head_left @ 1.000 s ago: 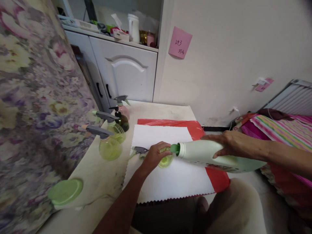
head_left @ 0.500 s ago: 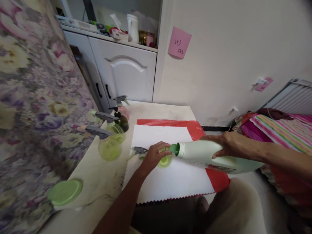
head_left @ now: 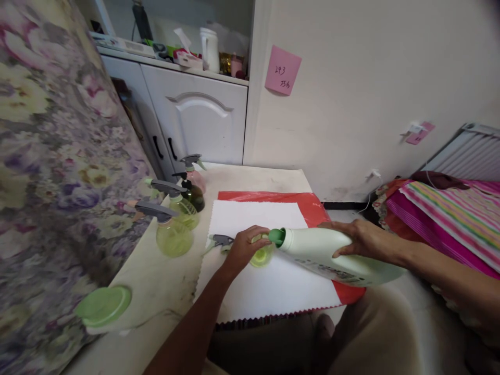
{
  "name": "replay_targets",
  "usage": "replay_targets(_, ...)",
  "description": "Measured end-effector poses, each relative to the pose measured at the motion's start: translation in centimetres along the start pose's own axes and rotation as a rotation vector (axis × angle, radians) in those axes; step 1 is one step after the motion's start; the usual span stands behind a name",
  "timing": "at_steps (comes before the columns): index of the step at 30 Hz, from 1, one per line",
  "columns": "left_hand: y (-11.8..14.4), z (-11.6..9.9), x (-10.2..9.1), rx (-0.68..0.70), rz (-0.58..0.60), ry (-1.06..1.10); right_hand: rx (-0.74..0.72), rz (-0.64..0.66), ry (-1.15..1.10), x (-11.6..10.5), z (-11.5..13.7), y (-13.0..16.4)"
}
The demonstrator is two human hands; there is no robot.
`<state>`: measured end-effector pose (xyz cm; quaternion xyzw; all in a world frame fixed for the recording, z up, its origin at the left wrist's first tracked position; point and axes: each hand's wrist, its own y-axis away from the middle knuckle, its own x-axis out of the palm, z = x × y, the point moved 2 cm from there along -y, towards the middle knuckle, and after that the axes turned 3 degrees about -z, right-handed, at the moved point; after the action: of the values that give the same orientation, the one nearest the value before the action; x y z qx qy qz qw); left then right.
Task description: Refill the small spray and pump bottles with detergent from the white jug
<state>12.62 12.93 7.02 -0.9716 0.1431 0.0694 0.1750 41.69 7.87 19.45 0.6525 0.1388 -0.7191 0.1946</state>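
Note:
My left hand (head_left: 247, 247) is closed around the neck of a small see-through yellow-green spray bottle (head_left: 261, 257), which has no head on it. My right hand (head_left: 363, 240) grips a large pale green detergent bottle (head_left: 312, 245) lying nearly level, its mouth towards the left. A green spout (head_left: 276, 237) in that mouth sits right at the small bottle's opening; I cannot make out any liquid flowing. Left of my left hand, a grey trigger spray head (head_left: 222, 240) lies on a white sheet (head_left: 253, 297).
Spray bottles with yellow-green liquid (head_left: 175, 239), a dark pump bottle (head_left: 194, 196) and a pink spray bottle (head_left: 196, 179) stand along the table's left side. A green round lid (head_left: 104, 306) is nearer me. Red plastic (head_left: 312, 205) lies under the sheet. A floral curtain (head_left: 70, 156) hangs left.
The base of the detergent bottle has dropped a little, with my right hand still on it. My left hand keeps its hold on the small bottle. The view has shifted slightly.

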Motion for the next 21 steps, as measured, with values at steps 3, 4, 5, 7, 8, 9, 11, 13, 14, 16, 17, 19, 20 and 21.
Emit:
replay_targets(3, 0.1, -0.2, 0.1, -0.02, -0.011, 0.004, 0.022, 0.067, -0.082, 0.2, 0.2, 0.2)
replay_targets(4, 0.2, -0.3, 0.1, -0.029, -0.014, 0.006, 0.026, 0.063, -0.11, 0.2, 0.1, 0.3)
replay_targets(5, 0.2, -0.4, 0.0, -0.039, -0.02, 0.009, 0.029, 0.053, -0.144, 0.3, 0.0, 0.5)
replay_targets(7, 0.3, -0.5, 0.0, -0.064, -0.033, 0.014, 0.056, 0.015, -0.256, 0.2, -0.4, 0.9)
replay_targets(8, 0.3, -0.5, 0.0, -0.075, -0.041, 0.014, 0.085, -0.014, -0.335, 0.2, -0.7, 1.2)
replay_targets(9, 0.3, -0.5, -0.1, -0.083, -0.047, 0.011, 0.122, -0.052, -0.421, 0.1, -1.0, 1.4)
replay_targets(11, 0.3, -0.4, -0.1, -0.084, -0.045, 0.0, 0.212, -0.156, -0.581, 0.1, -1.7, 1.7)
replay_targets(13, 0.3, -0.2, -0.2, -0.066, -0.032, -0.012, 0.29, -0.305, -0.689, 0.2, -2.3, 1.8)
replay_targets(14, 0.3, -0.2, -0.2, -0.058, -0.025, -0.017, 0.317, -0.391, -0.731, 0.4, -2.6, 1.6)
replay_targets(16, 0.3, 0.0, -0.3, -0.065, -0.027, -0.021, 0.351, -0.568, -0.809, 1.2, -3.0, 0.9)
replay_targets(17, 0.3, 0.0, -0.4, -0.081, -0.033, -0.022, 0.361, -0.647, -0.846, 1.8, -3.0, 0.4)
replay_targets(19, 0.3, 0.1, -0.5, -0.116, -0.049, -0.019, 0.395, -0.777, -0.894, 3.2, -3.1, -0.9)
replay_targets(20, 0.3, 0.1, -0.5, -0.129, -0.056, -0.016, 0.411, -0.825, -0.911, 4.0, -3.0, -1.6)
replay_targets(21, 0.3, 0.1, -0.5, -0.133, -0.061, -0.015, 0.426, -0.865, -0.927, 4.7, -2.9, -2.4)
